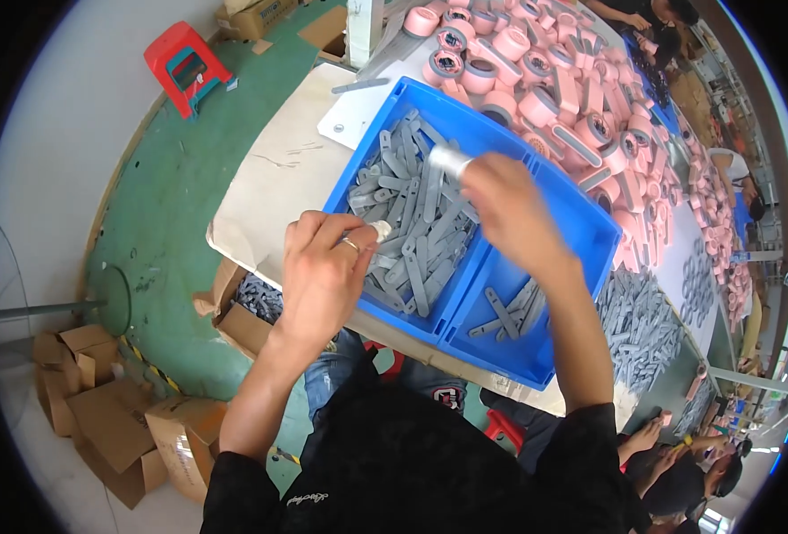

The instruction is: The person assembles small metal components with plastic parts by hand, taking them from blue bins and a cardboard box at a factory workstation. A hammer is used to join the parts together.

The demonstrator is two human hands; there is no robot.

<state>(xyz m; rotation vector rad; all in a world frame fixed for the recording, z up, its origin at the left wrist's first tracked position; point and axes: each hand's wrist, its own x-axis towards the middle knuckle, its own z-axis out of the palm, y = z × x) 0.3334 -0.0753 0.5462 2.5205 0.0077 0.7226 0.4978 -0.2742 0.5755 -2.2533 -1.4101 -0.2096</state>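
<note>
Over the near left part of a blue tray [459, 303], my left hand [323, 267] is closed, its fingertips pinched together. White wrapping covers a fingertip, and whatever lies in the pinch is too small to make out. My right hand [511, 209] hangs above the tray's middle divider, smeared by motion, with a white wrap [450, 160] at a fingertip; its grip is unclear. Beneath both hands, many flat grey plastic strips [421, 267] with rounded ends fill the left compartment. A few more grey strips [501, 311] lie in the right compartment.
Pink-and-grey plastic housings [541, 107] are heaped behind the tray, and grey strips [639, 325] are piled to its right. A cardboard box [243, 325] of grey parts stands below the table's left edge. Further off are a red stool [180, 62], cartons [113, 405] and co-workers at right.
</note>
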